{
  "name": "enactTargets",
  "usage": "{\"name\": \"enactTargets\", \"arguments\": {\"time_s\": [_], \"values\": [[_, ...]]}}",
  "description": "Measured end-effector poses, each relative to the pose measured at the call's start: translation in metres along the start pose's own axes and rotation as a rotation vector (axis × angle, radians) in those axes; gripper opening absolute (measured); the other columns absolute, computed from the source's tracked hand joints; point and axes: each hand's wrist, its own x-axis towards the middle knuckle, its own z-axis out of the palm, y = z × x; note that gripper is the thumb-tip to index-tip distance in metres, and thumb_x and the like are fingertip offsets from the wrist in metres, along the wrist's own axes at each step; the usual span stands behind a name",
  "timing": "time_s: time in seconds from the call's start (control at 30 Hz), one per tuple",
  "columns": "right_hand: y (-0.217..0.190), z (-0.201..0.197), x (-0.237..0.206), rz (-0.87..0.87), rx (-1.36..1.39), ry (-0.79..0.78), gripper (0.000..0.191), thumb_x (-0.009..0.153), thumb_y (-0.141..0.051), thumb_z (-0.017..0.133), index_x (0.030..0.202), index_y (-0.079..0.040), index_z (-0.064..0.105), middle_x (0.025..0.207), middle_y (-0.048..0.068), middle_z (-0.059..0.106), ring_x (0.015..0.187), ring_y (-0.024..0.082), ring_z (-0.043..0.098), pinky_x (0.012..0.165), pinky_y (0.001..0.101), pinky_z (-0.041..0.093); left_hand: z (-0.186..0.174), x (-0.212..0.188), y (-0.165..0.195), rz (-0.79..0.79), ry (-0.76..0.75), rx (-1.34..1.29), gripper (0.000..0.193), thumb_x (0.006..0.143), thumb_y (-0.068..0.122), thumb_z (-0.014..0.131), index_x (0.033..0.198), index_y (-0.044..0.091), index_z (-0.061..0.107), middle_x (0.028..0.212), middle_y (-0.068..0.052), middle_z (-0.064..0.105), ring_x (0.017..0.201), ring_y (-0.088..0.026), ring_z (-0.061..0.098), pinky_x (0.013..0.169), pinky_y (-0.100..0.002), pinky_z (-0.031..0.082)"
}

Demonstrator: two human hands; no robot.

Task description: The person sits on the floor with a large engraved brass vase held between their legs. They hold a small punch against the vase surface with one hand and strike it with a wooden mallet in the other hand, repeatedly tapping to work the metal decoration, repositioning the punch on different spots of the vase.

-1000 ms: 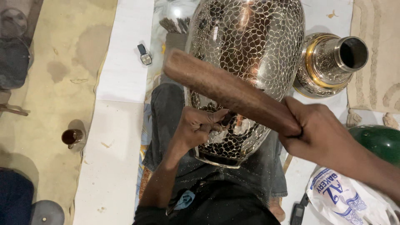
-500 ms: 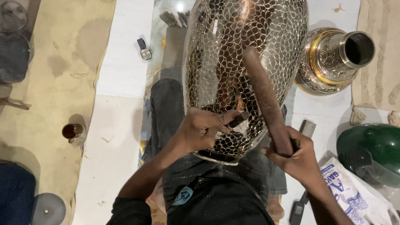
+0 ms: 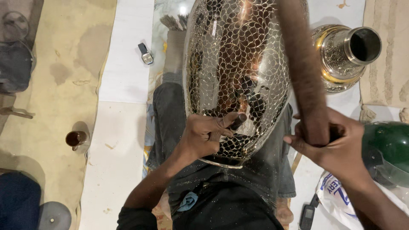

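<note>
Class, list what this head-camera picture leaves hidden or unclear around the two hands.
- Tool tip: left hand covers most of the small dark tool.
- Wooden stick: motion-blurred, top cut off by the frame edge; right hand hides its lower end.
- Patterned metal vase: top cut off.

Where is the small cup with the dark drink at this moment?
In the head view, the small cup stands at the far left on the beige floor covering, beside the white strip's edge, well apart from the left hand.

The right hand (image 3: 336,145) has swung the wooden mallet (image 3: 300,68) from slanting to nearly upright beside the vase (image 3: 238,64).
</note>
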Motion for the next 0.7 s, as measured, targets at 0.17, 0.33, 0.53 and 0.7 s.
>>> {"name": "enactTargets", "arguments": {"time_s": [0.17,0.33,0.53,0.7], "values": [[-0.03,-0.015,0.023,-0.106,-0.08,-0.013,0.021,0.08,-0.007,0.084,0.095,-0.001,0.07,0.08,0.005,0.072,0.068,0.01,0.068,0.068,0.0281,0.059,0.01,-0.002,0.0,0.008,0.076,0.063,0.068,0.093,-0.017,0.053,0.144,0.026,0.057,0.107,-0.013,0.079,0.09,-0.021,0.081,0.078,-0.027,0.07],[-0.048,-0.024,0.049,0.154,-1.233,-0.648,0.027,0.08,-0.023,0.079,0.1,-0.014,0.064,0.061,0.0,0.07,0.054,0.01,0.07,0.058,0.0279,0.055,0.011,-0.003,-0.008,0.005,0.072,0.112,0.066,0.093,-0.017,0.052,0.141,0.026,0.06,0.098,-0.01,0.08,0.085,-0.018,0.082,0.07,-0.025,0.07],[-0.046,-0.017,0.054,-0.05,-0.508,-0.452,0.019,0.077,-0.011,0.07,0.087,-0.006,0.055,0.069,0.005,0.058,0.053,0.016,0.059,0.046,0.0298,0.049,0.011,-0.005,-0.018,0.064,0.079,0.095,0.063,0.093,-0.015,0.051,0.138,0.028,0.061,0.099,-0.011,0.08,0.084,-0.017,0.082,0.07,-0.025,0.067],[-0.059,-0.009,0.053,-0.021,-0.489,-0.321,0.019,0.078,-0.015,0.072,0.088,-0.007,0.057,0.059,0.009,0.053,0.047,0.018,0.053,0.046,0.0357,0.045,0.01,-0.006,-0.015,0.001,0.059,0.086,0.061,0.09,-0.013,0.054,0.138,0.023,0.063,0.097,-0.012,0.08,0.082,-0.019,0.082,0.067,-0.026,0.068]]}}
